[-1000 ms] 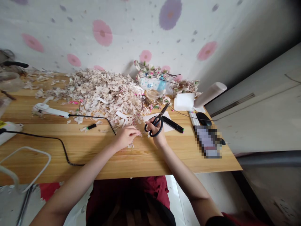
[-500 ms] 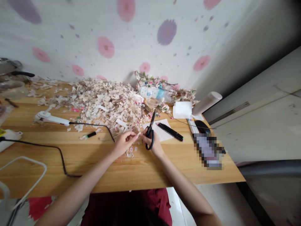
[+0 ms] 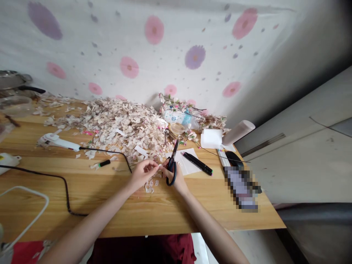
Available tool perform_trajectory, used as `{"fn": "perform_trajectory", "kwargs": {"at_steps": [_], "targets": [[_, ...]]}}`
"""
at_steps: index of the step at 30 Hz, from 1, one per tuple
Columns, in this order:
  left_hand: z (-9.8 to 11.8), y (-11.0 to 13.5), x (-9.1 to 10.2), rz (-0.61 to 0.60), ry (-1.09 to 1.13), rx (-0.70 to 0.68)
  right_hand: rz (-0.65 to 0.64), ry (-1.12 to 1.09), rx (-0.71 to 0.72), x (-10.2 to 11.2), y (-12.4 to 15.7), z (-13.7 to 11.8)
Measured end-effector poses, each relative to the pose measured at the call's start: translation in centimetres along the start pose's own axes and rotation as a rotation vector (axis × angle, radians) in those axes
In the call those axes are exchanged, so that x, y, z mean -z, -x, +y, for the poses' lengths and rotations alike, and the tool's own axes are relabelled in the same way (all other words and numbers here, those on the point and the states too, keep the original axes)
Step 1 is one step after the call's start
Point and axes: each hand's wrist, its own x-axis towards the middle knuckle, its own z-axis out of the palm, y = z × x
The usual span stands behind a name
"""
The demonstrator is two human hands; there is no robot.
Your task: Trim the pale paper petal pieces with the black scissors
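Note:
My left hand (image 3: 145,175) pinches a small whitish scrap (image 3: 160,166), like a bit of petal, between thumb and fingertips. My right hand (image 3: 176,176) meets it there, its thumb and finger touching the same scrap. Dark-handled scissors (image 3: 172,163) hang in my right hand, blades pointing up and away, the handle loops over the fingers. Below the hands lie curled pale offcuts (image 3: 149,186). A big heap of cream fabric petals (image 3: 123,123) spreads just beyond.
A hot glue gun (image 3: 59,141) with a black cord and a small black-capped tube (image 3: 104,163) lie left. Black markers (image 3: 198,163) rest on white paper (image 3: 183,165). Flower sprigs (image 3: 178,104), a white roll (image 3: 239,132), a mouse (image 3: 234,158) and a blurred-out object (image 3: 243,189) stand rightward.
The view has tilted up a little, so everything sits lower in the picture. Both hands remain together at the scrap, and the scissors stay in my right hand.

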Motion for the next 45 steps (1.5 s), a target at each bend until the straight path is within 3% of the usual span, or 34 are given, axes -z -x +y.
{"fn": "perform_trajectory", "kwargs": {"at_steps": [7, 11, 18, 23, 31, 38, 45], "targets": [[0.5, -0.5, 0.7, 0.08, 0.258, 0.143, -0.148, 0.045, 0.108, 0.1, 0.9, 0.5], [0.8, -0.6, 1.1, 0.152, 0.386, 0.156, -0.264, 0.136, 0.157, -0.1, 2.2, 0.4], [1.2, -0.4, 0.9, 0.181, 0.543, 0.142, -0.358, 0.227, 0.159, -0.8, 3.0, -0.8], [1.3, -0.1, 0.5, 0.161, 0.537, 0.157, -0.301, 0.184, 0.122, -1.2, 2.8, -0.6], [0.9, 0.2, 0.1, 0.067, 0.407, 0.169, 0.01, 0.041, 0.053, -0.9, 1.2, -0.8], [0.5, 0.3, -0.4, -0.057, 0.286, 0.18, 0.018, 0.028, 0.043, -0.5, 0.8, -1.1], [1.2, 0.5, -0.3, -0.077, 0.208, 0.115, -0.024, 0.075, 0.037, 0.2, 0.7, -0.9]]}}
